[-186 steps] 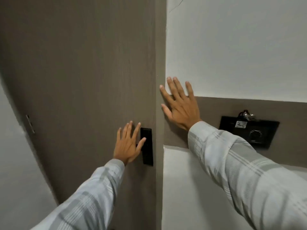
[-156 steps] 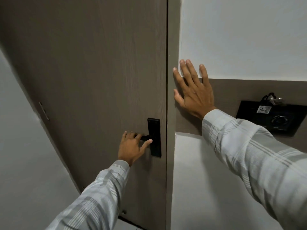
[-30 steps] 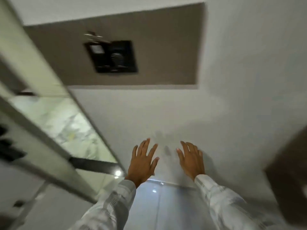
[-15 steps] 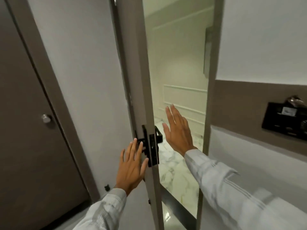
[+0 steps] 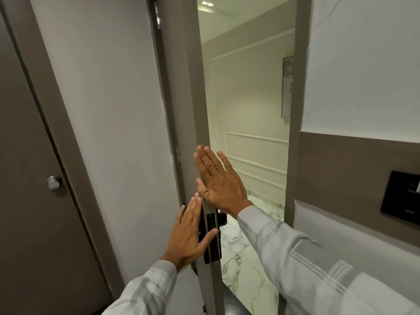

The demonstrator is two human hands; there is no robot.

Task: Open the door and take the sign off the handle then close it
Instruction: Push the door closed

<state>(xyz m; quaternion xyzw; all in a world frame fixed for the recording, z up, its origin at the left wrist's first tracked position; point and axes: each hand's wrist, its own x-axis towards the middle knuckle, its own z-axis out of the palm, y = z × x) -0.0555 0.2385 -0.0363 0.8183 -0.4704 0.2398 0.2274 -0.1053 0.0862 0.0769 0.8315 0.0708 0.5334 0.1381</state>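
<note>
The door (image 5: 191,123) stood ajar, probably heavy and stiff. Both flat, empty hands, left hand (image 5: 188,235) and right hand (image 5: 218,183), flanked its lock plate (image 5: 212,237). No sign showed.

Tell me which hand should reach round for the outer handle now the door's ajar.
Probably the right hand: it is already past the door edge on the corridor side, just above the lock plate. The left hand lies flat on the inner side. No sign visible yet.
</note>
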